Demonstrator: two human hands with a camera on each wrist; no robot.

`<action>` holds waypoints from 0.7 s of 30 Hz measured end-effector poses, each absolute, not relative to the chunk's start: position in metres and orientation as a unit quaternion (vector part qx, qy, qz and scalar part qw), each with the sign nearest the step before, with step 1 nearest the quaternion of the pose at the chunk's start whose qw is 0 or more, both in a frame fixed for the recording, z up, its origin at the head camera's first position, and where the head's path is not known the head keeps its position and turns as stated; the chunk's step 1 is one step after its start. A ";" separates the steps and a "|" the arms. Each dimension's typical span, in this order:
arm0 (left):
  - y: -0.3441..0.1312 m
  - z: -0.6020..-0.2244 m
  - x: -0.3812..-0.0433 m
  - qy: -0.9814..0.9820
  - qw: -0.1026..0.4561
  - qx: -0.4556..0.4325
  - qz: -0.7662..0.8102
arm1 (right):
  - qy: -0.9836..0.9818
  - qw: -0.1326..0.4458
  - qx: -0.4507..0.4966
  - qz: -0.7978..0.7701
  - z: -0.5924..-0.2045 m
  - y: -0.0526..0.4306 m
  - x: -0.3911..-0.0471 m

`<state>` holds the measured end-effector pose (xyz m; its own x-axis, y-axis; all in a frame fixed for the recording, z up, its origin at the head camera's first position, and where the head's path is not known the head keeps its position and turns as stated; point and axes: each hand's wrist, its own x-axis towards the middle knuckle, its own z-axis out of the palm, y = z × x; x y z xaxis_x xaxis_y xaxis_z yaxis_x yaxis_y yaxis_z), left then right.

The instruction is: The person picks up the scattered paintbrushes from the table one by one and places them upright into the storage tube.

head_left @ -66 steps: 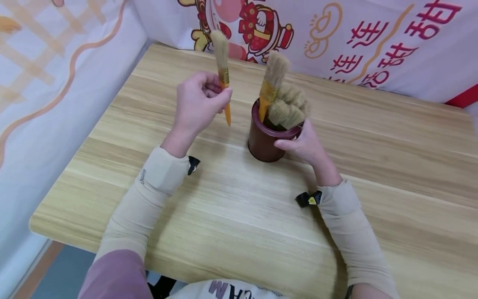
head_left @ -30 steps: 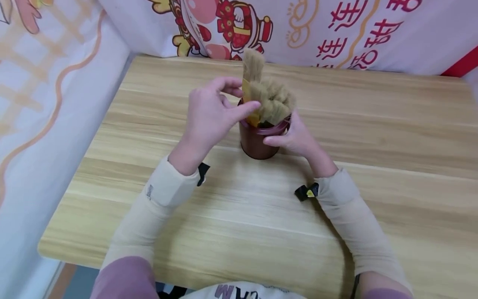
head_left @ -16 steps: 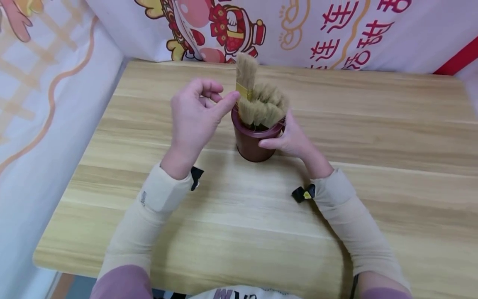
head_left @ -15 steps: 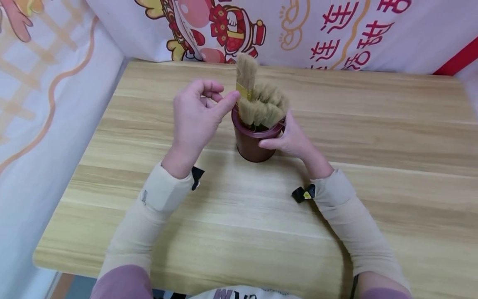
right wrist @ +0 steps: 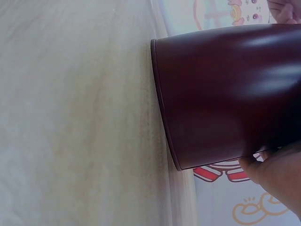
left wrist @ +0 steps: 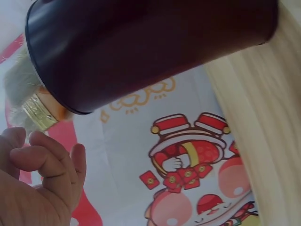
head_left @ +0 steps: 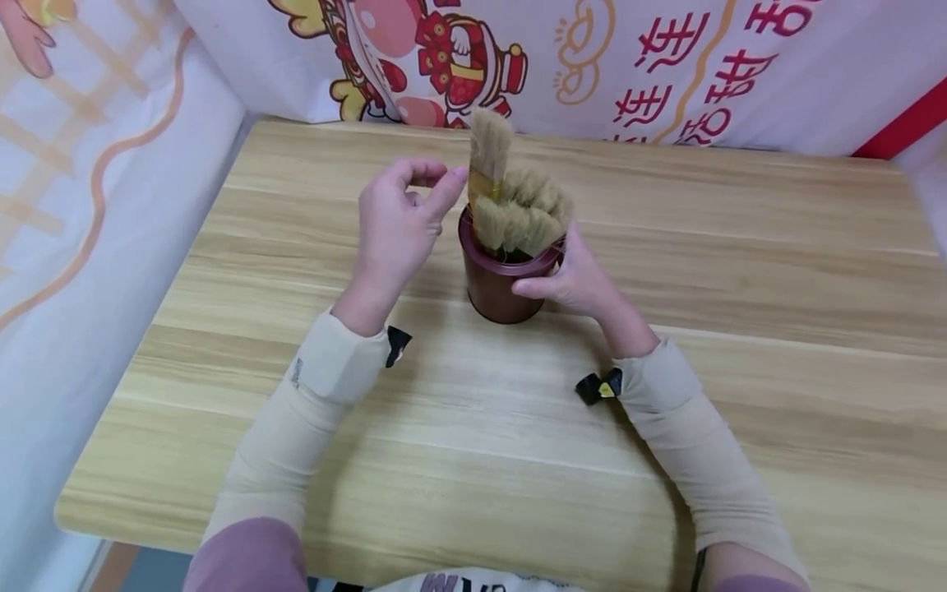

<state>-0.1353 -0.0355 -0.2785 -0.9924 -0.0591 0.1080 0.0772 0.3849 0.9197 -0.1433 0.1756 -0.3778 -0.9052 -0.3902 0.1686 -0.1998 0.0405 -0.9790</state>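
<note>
A dark red-brown brush pot stands upright on the wooden table. One flat paintbrush rises above its left rim, tan bristles up; its brass ferrule shows in the left wrist view. Other tan bristle heads crowd lower inside, and their handles are hidden. My right hand grips the pot at its right side, thumb towards the front. Just left of the tall paintbrush is my left hand, fingers loosely bent, thumb near the index finger. I see nothing between those fingers.
A white printed cloth with red characters and cartoon figures hangs behind the table. Another printed cloth covers the left side. The table's rounded front left corner lies beyond my left forearm.
My left hand has put the thin paintbrush into the pot, let go and drawn back left. The tall flat paintbrush now leans against the left rim. My right hand keeps hold of the pot.
</note>
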 end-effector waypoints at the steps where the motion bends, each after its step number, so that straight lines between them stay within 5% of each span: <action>1: -0.037 -0.280 -0.135 -0.828 0.059 0.002 -0.558 | 0.717 0.071 -0.207 -0.662 -0.378 0.175 -0.143; 15: -0.075 -0.315 -0.133 -0.846 0.062 0.087 -0.523 | 0.727 0.089 -0.190 -0.653 -0.376 0.175 -0.142; 21: -0.091 -0.341 -0.140 -0.869 0.006 0.118 -0.481 | 0.726 0.024 -0.227 -0.648 -0.377 0.184 -0.144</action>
<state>-0.1403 -0.0913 -0.3407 -0.9721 -0.2109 -0.1028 -0.1989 0.5090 0.8375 -0.1435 0.1844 -0.3769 -0.8960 -0.3605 0.2594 -0.2984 0.0561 -0.9528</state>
